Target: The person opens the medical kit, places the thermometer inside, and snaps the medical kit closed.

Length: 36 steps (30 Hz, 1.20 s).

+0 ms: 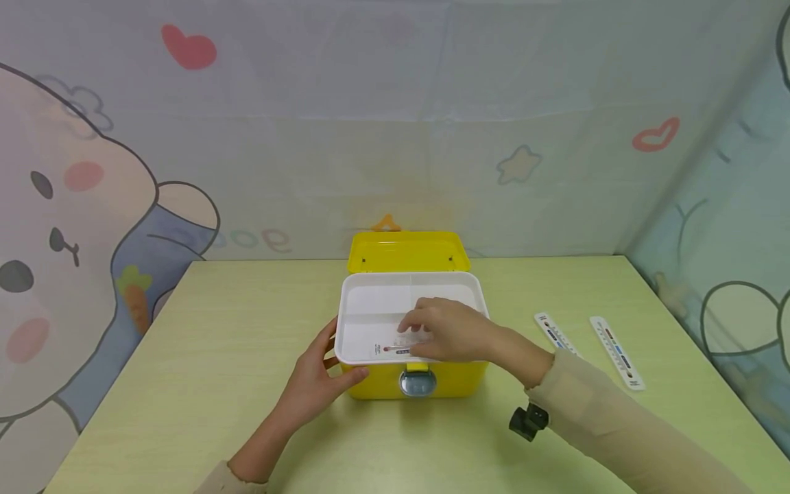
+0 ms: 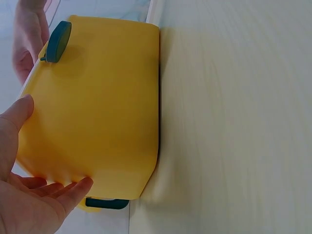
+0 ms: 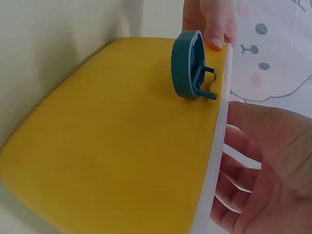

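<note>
A yellow storage box (image 1: 379, 383) stands on the table with its lid (image 1: 410, 250) raised at the back. Across its top sits a white divided tray (image 1: 370, 295). My left hand (image 1: 315, 377) holds the box's front left corner, thumb on the front and fingers along the side. In the tray's front compartment lies a white strip thermometer (image 1: 393, 350) with a red bulb mark. Over its right end is my right hand (image 1: 453, 329), fingers loosely bent and reaching down inside the rim; the palm hides part of the tray. A round latch (image 3: 180, 68) hangs on the box front.
Two more strip thermometers, one (image 1: 555, 333) partly behind the right sleeve and another (image 1: 617, 353) further right, lie on the pale wooden table (image 1: 247, 309). A folded side handle (image 2: 109, 203) shows on the box. Behind the table hangs a cartoon-printed cloth (image 1: 395, 151).
</note>
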Available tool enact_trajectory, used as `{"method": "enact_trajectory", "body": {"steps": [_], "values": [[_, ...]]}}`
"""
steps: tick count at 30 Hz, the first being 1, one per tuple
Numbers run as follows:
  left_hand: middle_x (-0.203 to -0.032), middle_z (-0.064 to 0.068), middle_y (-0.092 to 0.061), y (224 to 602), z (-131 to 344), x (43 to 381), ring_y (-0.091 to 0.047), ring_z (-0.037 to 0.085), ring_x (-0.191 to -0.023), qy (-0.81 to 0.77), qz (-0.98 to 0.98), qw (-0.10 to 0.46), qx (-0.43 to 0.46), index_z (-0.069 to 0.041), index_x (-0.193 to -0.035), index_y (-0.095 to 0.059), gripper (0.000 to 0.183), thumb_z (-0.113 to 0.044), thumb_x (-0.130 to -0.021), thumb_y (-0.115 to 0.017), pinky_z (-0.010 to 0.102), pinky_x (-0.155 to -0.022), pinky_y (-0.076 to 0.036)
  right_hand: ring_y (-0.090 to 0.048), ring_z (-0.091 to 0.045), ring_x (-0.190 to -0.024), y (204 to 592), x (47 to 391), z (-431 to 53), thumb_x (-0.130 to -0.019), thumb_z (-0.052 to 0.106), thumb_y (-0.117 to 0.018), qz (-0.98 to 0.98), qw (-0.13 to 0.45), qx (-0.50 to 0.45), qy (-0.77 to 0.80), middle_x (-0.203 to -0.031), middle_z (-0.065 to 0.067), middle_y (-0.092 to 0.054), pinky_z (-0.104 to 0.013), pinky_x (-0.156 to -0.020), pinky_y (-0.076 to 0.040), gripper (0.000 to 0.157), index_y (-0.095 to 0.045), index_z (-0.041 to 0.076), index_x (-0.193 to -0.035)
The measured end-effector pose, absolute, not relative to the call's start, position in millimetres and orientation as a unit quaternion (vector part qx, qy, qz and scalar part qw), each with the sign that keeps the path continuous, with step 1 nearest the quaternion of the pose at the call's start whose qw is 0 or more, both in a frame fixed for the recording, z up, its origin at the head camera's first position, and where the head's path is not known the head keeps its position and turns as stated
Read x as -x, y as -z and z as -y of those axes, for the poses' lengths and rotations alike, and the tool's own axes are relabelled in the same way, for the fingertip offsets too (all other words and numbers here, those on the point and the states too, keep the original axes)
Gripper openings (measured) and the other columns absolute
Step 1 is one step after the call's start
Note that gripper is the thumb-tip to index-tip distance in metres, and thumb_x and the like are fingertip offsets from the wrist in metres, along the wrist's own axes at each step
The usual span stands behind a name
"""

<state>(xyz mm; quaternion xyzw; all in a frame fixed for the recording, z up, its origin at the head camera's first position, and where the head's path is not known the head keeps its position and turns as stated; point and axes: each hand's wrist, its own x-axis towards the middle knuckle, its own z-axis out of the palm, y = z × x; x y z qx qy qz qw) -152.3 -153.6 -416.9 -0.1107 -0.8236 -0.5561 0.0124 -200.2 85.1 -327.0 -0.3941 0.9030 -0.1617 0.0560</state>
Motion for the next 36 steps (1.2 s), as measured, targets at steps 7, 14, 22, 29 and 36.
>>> {"method": "enact_trajectory", "body": {"steps": [7, 14, 22, 29, 36], "values": [[-0.14, -0.002, -0.039, 416.6, 153.5, 151.7, -0.042, 0.024, -0.125, 0.559, 0.822, 0.01, 0.107, -0.023, -0.143, -0.029, 0.082, -0.024, -0.075, -0.077, 0.041, -0.096, -0.045, -0.053, -0.014, -0.084, 327.6, 199.8, -88.9, -0.082, 0.024, -0.069, -0.906, 0.047, 0.385, 0.171, -0.101, 0.0, -0.062, -0.023, -0.074, -0.048, 0.028, -0.068, 0.014, -0.108], [-0.141, 0.002, -0.039, 404.8, 150.4, 146.1, -0.041, 0.026, -0.126, 0.561, 0.822, 0.004, 0.098, -0.018, -0.144, -0.028, 0.082, -0.016, -0.077, -0.075, 0.042, -0.097, -0.044, -0.057, -0.015, -0.089, 323.6, 197.4, -94.7, -0.082, 0.026, -0.068, -0.906, 0.015, 0.379, 0.186, -0.103, 0.0, -0.063, -0.024, -0.078, -0.05, 0.03, -0.067, 0.014, -0.109], [-0.142, 0.01, -0.038, 387.8, 146.0, 138.8, -0.04, 0.031, -0.127, 0.562, 0.822, 0.0, 0.096, -0.008, -0.144, -0.027, 0.081, -0.009, -0.078, -0.073, 0.045, -0.097, -0.044, -0.06, -0.018, -0.091, 320.2, 199.3, -107.7, -0.082, 0.025, -0.069, -0.908, -0.023, 0.37, 0.196, -0.102, -0.003, -0.062, -0.028, -0.077, -0.051, 0.03, -0.066, 0.013, -0.11], [-0.141, 0.0, -0.039, 412.1, 152.6, 149.3, -0.041, 0.025, -0.126, 0.561, 0.821, 0.011, 0.102, -0.021, -0.143, -0.029, 0.082, -0.018, -0.076, -0.076, 0.042, -0.097, -0.045, -0.06, -0.02, -0.093, 315.6, 204.8, -122.6, -0.081, 0.024, -0.07, -0.912, -0.054, 0.356, 0.197, -0.105, -0.004, -0.063, -0.033, -0.078, -0.052, 0.031, -0.065, 0.013, -0.11], [-0.14, -0.002, -0.04, 416.7, 154.3, 150.5, -0.042, 0.024, -0.126, 0.56, 0.821, 0.018, 0.106, -0.023, -0.144, -0.028, 0.084, -0.023, -0.075, -0.077, 0.041, -0.096, -0.046, -0.06, -0.019, -0.092, 312.9, 210.9, -142.5, -0.081, 0.023, -0.071, -0.921, -0.074, 0.326, 0.199, -0.104, -0.001, -0.062, -0.032, -0.074, -0.052, 0.031, -0.065, 0.014, -0.11]]}}
